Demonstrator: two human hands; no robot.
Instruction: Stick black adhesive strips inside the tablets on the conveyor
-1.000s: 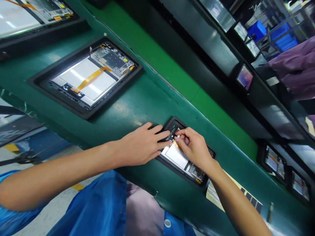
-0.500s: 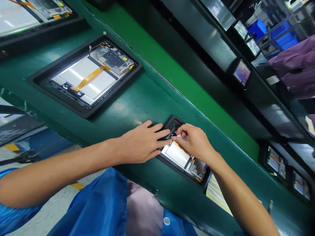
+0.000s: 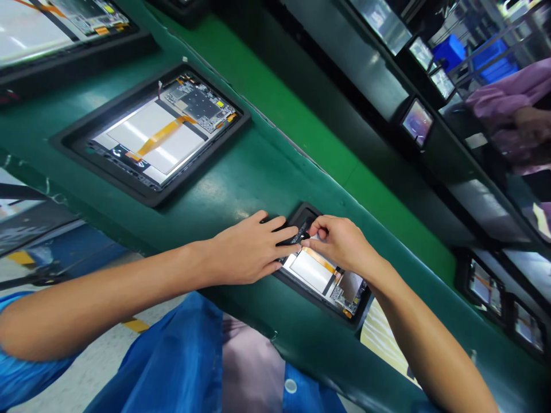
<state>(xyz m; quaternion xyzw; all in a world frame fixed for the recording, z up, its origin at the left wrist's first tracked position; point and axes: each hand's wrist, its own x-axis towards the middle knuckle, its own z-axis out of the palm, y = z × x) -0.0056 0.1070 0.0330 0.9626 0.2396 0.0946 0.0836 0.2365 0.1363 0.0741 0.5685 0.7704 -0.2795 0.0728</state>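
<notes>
An opened tablet (image 3: 310, 272) lies in a black tray (image 3: 297, 287) on the green bench, its white battery, circuit board and orange ribbon cable (image 3: 322, 261) exposed. My left hand (image 3: 252, 250) rests across the tablet's far left end, fingers spread and palm down. My right hand (image 3: 342, 241) reaches in from the other side, thumb and forefinger pinched close over the same end. Its fingertips are beside my left fingertips. Whatever is between them is too small or hidden to name.
Another opened tablet (image 3: 155, 135) sits in its tray further up the bench, with a third (image 3: 81, 23) at the upper left. Yellowish sheets (image 3: 383, 335) lie under my right forearm. Across the green strip (image 3: 293, 120), more devices line a parallel line, where a co-worker's pink sleeve (image 3: 499, 94) shows.
My hands stay nearly in place; my right wrist has shifted slightly right, showing more of the ribbon cable. The co-worker's hand has come into view at the right.
</notes>
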